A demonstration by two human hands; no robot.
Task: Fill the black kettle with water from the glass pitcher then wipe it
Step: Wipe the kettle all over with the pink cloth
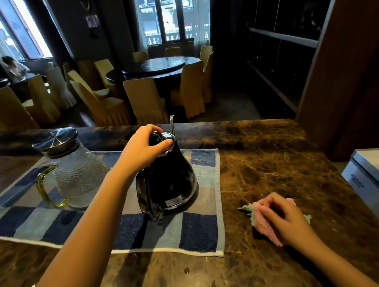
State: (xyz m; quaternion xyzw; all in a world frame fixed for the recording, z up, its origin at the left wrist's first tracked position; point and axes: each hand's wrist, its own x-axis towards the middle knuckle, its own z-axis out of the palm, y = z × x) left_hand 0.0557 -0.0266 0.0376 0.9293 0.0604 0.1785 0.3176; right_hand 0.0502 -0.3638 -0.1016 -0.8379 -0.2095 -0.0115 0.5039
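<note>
While the black kettle (167,179) stands upright on a blue-and-grey checked towel (199,229) spread over the brown marble counter (272,161), the left hand (144,149) reaches over it and closes on its lid (162,140), fingers curled over the far rim and thumb pressed at the near edge. Its handle faces the person, and a thin glass straw or tube (172,124) rises just behind it, though what that is stays hard to tell. To the left on the same towel sits the glass pitcher (76,170), upright, its metal lid (56,138) on and its yellow-green handle (45,188) turned toward the near left. Well to the right of the towel, the right hand (283,217) lies palm down on a pink cloth (263,224) bunched on the bare counter, fingers bent and gripping the fabric
</note>
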